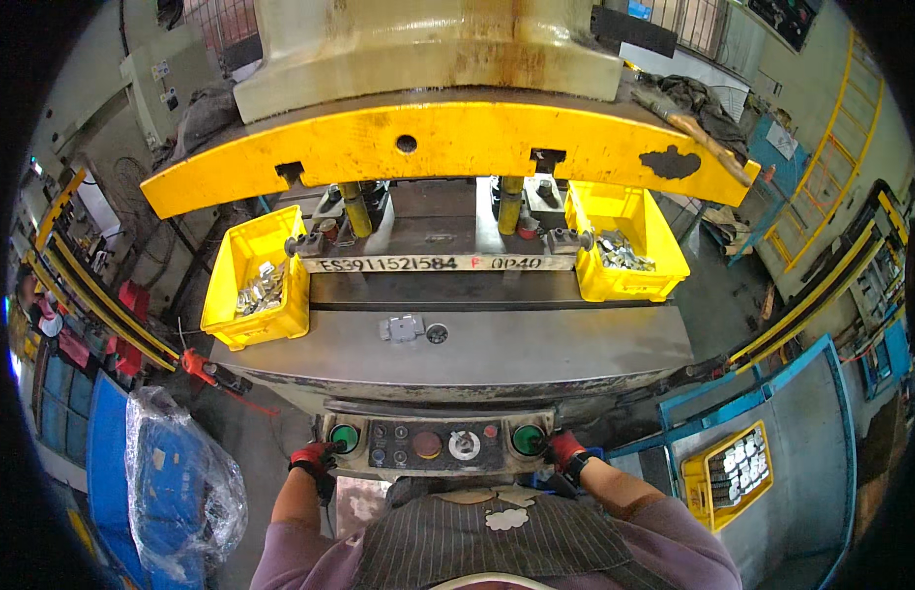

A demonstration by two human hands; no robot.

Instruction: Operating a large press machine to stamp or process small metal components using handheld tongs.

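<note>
My left hand [315,457], in a red and black glove, is at the left end of the control panel [438,462], beside a green push button [344,438]. At the panel's other end my right hand [566,450], gloved alike, reaches to the edge of a second green button [528,440]. The fingers of both hands are too small and partly hidden to read. Between the buttons sit a red mushroom button [427,445], a rotary dial [464,446] and several small knobs. Behind the panel, a flat grey metal piece [402,328] lies on the press table [536,349].
A yellow press ram [457,138] spans above the die [438,236]. Yellow bins of metal parts flank it, one left [256,315] and one right [634,285]. Plastic-wrapped goods [182,482] stand at my left; a blue-framed cart [801,492] holds another yellow bin [723,516] at right.
</note>
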